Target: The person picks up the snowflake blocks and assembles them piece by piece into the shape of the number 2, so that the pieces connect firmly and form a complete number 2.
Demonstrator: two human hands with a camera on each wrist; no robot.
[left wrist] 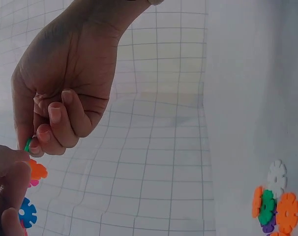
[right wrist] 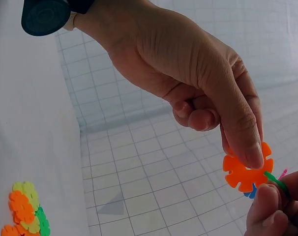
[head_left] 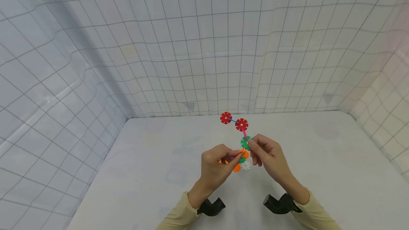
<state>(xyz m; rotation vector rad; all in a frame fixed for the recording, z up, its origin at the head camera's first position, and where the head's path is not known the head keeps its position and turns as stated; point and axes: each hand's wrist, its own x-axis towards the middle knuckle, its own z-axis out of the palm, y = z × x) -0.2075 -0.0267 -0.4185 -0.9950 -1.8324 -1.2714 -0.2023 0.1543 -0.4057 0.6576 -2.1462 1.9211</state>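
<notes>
Fingertips of the right hand (head_left: 270,157) pinch a notched green disc (head_left: 244,143), thumb laid over its edge, the remaining fingers curled in toward the palm. Just beside that green disc, on its lower side in the head view, the left hand (head_left: 214,164) pinches an orange disc (right wrist: 237,173) between thumb and forefinger, its other fingers folded under. Set crosswise to each other, the two discs touch near a slot; whether they are fully interlocked I cannot tell. Above the green disc a chain rises and bends left: a pink disc (head_left: 244,133) seen edge-on, touching it, then a red disc (head_left: 241,125), a blue disc (left wrist: 27,212), and a second red disc (head_left: 225,118) at the far end. Below the green disc, apart from it, a pile lies on the white table (head_left: 319,159): loose orange discs (head_left: 236,168), a white disc (head_left: 245,166), a loose green disc (left wrist: 267,208), a mostly covered purple disc (left wrist: 268,227) and yellow-green discs (right wrist: 27,190). Farther below the green disc, cream sleeves (head_left: 316,211) and black wrist cameras (head_left: 279,205) flank it; well beyond it stands a pale gridded sheet (head_left: 198,45).
</notes>
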